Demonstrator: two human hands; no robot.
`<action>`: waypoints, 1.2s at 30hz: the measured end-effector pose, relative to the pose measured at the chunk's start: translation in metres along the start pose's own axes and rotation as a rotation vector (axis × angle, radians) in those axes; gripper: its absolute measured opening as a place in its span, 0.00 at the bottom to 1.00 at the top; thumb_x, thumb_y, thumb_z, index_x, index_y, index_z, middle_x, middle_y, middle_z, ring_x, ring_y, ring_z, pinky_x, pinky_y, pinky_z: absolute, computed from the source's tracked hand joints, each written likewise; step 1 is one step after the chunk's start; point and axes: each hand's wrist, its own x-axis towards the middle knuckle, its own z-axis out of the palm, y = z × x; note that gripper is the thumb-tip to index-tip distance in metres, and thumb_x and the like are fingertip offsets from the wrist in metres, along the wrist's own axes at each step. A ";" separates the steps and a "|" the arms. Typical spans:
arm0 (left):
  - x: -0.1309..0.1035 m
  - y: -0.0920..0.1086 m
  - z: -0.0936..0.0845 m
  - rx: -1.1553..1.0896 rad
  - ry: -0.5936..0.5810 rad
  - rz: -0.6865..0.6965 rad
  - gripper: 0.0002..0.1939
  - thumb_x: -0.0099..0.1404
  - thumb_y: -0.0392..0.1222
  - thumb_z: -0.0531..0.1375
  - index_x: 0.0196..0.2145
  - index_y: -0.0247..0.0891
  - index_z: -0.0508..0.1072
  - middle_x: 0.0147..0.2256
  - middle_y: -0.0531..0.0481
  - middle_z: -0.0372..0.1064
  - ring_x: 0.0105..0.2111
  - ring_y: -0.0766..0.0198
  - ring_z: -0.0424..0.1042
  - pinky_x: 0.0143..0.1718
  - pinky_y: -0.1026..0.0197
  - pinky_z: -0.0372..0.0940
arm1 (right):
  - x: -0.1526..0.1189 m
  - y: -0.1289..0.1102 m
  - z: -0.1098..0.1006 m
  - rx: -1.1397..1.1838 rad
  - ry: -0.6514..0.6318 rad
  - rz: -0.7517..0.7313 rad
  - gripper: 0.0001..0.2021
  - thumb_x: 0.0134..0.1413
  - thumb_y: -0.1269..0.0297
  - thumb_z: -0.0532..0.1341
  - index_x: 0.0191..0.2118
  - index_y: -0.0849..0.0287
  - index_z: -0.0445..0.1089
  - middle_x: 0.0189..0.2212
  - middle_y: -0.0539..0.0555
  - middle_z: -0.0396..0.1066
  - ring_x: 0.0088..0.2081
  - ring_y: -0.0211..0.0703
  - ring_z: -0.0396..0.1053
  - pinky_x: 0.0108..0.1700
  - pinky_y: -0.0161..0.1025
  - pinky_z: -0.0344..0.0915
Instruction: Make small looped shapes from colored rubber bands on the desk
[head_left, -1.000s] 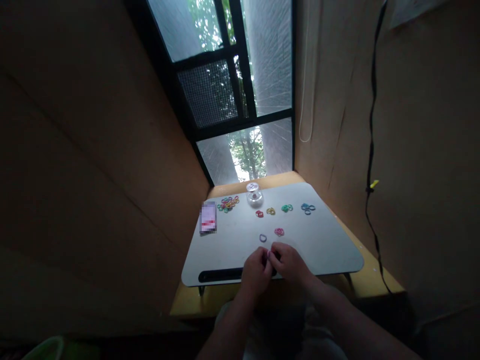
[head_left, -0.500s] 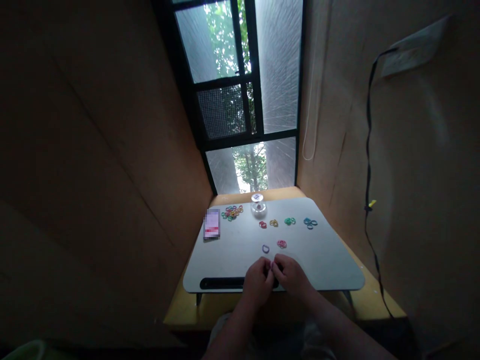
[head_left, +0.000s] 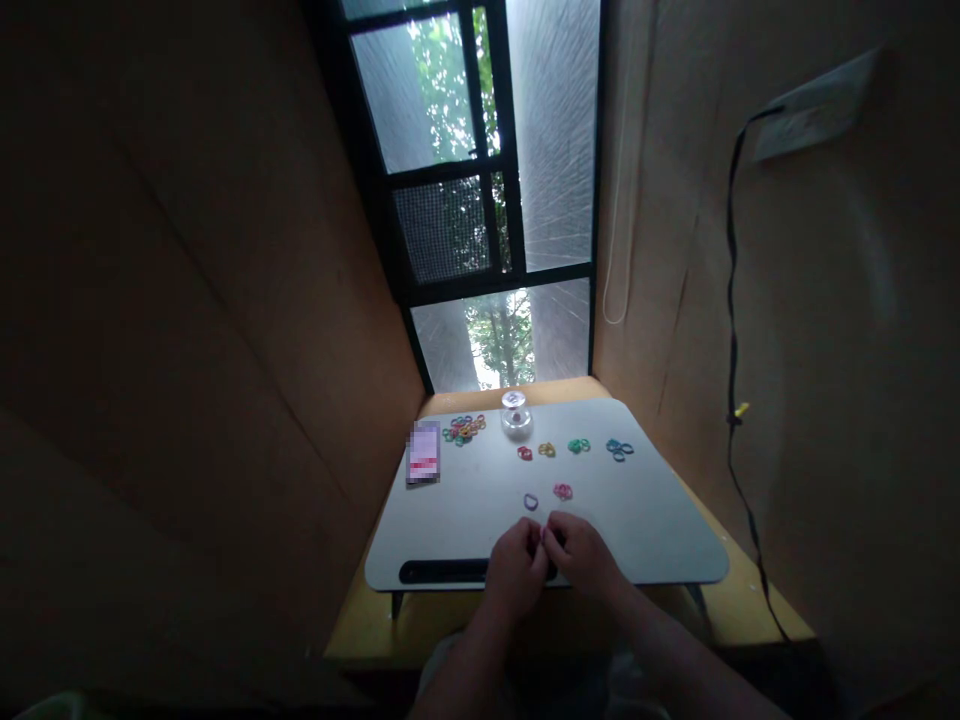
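Observation:
My left hand (head_left: 517,562) and my right hand (head_left: 576,548) meet at the fingertips over the front of a white lap table (head_left: 645,530). Both are closed, with fingers pinched together; whatever is between them is too small to make out. Just beyond them lie a single purple ring (head_left: 531,502) and a pink cluster of rings (head_left: 562,491). Farther back, small groups form a row: red (head_left: 525,453), yellow (head_left: 547,450), green (head_left: 578,446) and blue (head_left: 619,450). A mixed-colour pile (head_left: 464,430) sits at the back left.
A clear round container (head_left: 516,420) stands at the back of the table. A phone with a blurred screen (head_left: 424,452) lies at the left edge. A black slot (head_left: 442,571) runs along the front. On the right wall hangs a black cable (head_left: 731,300).
The view has shifted very slightly, so the table appears a little lower. My hands remain together in nearly the same place.

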 end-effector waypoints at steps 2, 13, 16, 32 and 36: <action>0.000 0.000 0.000 0.002 -0.002 0.006 0.09 0.68 0.42 0.52 0.31 0.39 0.66 0.27 0.53 0.67 0.27 0.66 0.63 0.30 0.63 0.53 | 0.000 0.000 0.000 0.001 -0.001 -0.002 0.11 0.57 0.65 0.53 0.24 0.58 0.59 0.21 0.48 0.63 0.25 0.37 0.60 0.29 0.35 0.50; -0.009 0.004 0.000 0.134 -0.039 0.032 0.09 0.68 0.42 0.51 0.31 0.40 0.65 0.29 0.52 0.67 0.29 0.64 0.64 0.30 0.62 0.52 | -0.009 -0.002 -0.002 -0.006 -0.018 -0.012 0.12 0.58 0.64 0.53 0.24 0.57 0.58 0.22 0.48 0.62 0.26 0.37 0.59 0.29 0.35 0.51; -0.010 0.005 0.001 0.162 -0.045 0.039 0.09 0.68 0.42 0.51 0.31 0.40 0.65 0.29 0.51 0.68 0.29 0.63 0.65 0.31 0.61 0.53 | -0.010 -0.003 -0.004 0.018 -0.023 -0.014 0.12 0.59 0.63 0.53 0.24 0.57 0.58 0.22 0.48 0.63 0.26 0.38 0.59 0.29 0.35 0.50; 0.013 0.007 0.008 0.307 -0.122 -0.053 0.05 0.65 0.43 0.53 0.35 0.41 0.65 0.29 0.52 0.68 0.28 0.61 0.66 0.29 0.62 0.52 | 0.014 0.006 -0.011 0.130 -0.059 0.018 0.13 0.58 0.64 0.56 0.23 0.57 0.58 0.21 0.47 0.60 0.25 0.36 0.56 0.30 0.35 0.49; 0.017 0.006 0.008 0.228 -0.124 -0.085 0.06 0.67 0.44 0.51 0.35 0.41 0.65 0.27 0.53 0.68 0.27 0.63 0.66 0.29 0.63 0.53 | 0.017 0.007 -0.011 0.145 -0.051 0.053 0.12 0.57 0.64 0.56 0.23 0.57 0.58 0.21 0.47 0.60 0.25 0.36 0.55 0.29 0.35 0.48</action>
